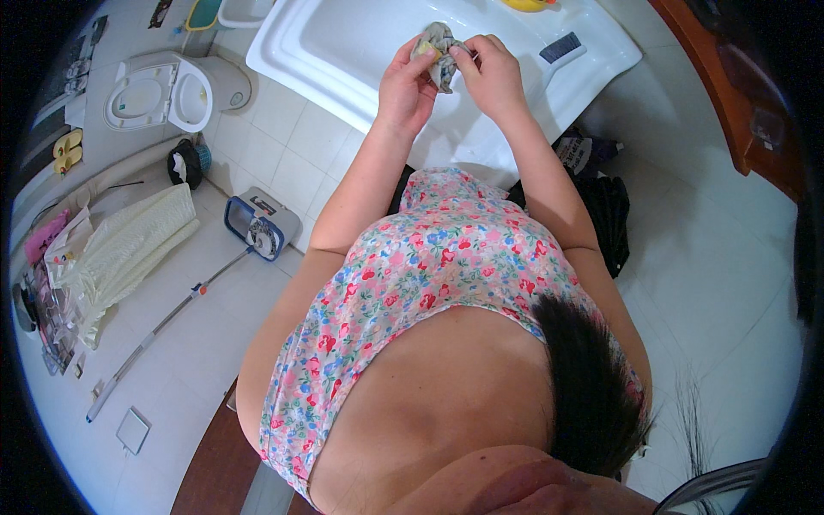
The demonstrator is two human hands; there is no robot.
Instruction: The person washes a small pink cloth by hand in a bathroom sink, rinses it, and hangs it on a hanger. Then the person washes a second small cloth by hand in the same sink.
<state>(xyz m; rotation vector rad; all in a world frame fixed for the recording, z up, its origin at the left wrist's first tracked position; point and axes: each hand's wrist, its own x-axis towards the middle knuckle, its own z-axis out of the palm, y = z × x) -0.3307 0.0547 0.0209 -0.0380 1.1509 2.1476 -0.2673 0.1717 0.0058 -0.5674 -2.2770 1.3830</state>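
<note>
Over the white sink (351, 48), both hands hold a small, crumpled grey patterned cloth (443, 76). A small yellow piece (425, 49), possibly soap, is pressed under the thumb of my left hand (407, 90) against the cloth. The fingers of my right hand (494, 76) pinch the cloth's right side. To the right of that hand, a scrub brush (561, 49) with dark bristles and a white handle rests on the sink, bristles facing up. Part of a yellow rubber duck (529, 4) shows at the sink's far edge.
A toilet (191, 96) with its lid raised stands to the left. Nearby are a grey-blue mop bucket (277, 212) and a long mop handle (151, 335). Dark bags (602, 212) lie below the sink's right side. A brown wooden edge (721, 96) juts in at right.
</note>
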